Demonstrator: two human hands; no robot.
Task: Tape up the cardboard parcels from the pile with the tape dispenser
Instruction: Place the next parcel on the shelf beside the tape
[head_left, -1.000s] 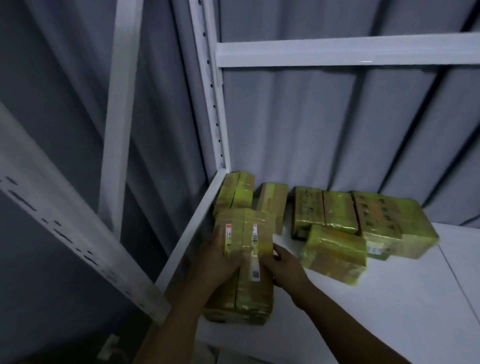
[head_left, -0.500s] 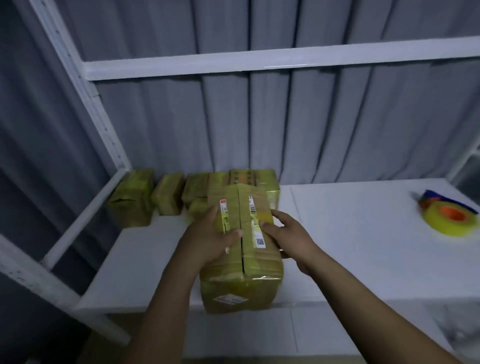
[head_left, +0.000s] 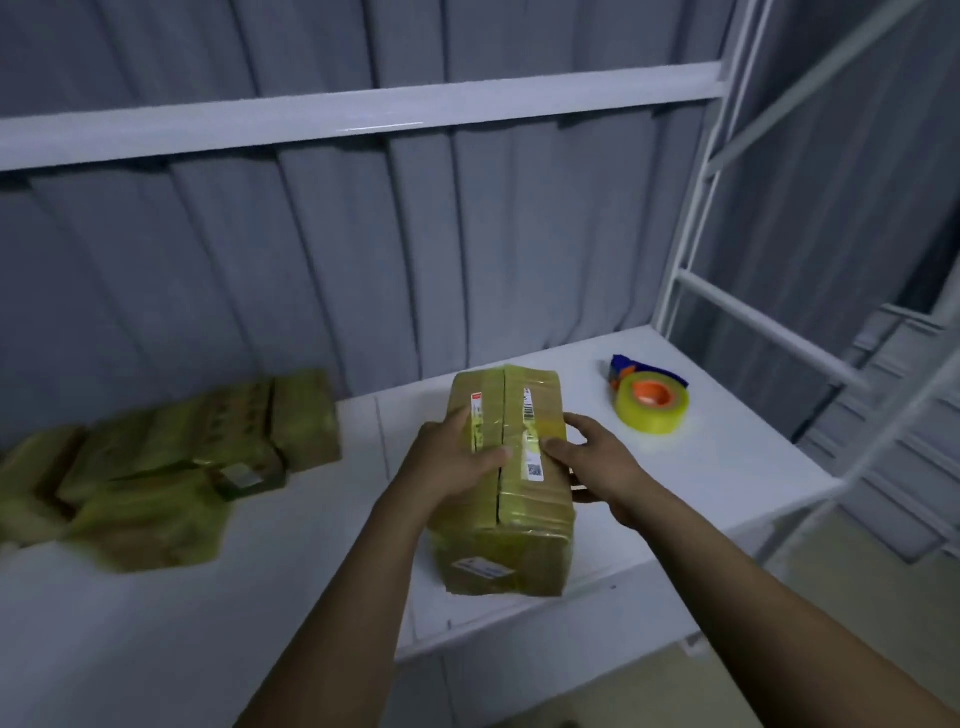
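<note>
I hold a cardboard parcel wrapped in yellowish tape, with white labels on top, just above the front of the white shelf. My left hand grips its left side with the thumb over the top. My right hand grips its right side. The tape dispenser, a blue handle with a yellow roll on an orange core, lies on the shelf to the right of the parcel. The pile of similar parcels lies at the left of the shelf.
A grey curtain hangs behind the shelf. A white crossbar runs overhead, and the rack's white upright and braces stand at the right end. The floor shows below the shelf's right corner.
Both hands have carried the parcel from the pile at the left corner rightward along the shelf. My view has swung right, so the tape dispenser now lies close to the parcel.
</note>
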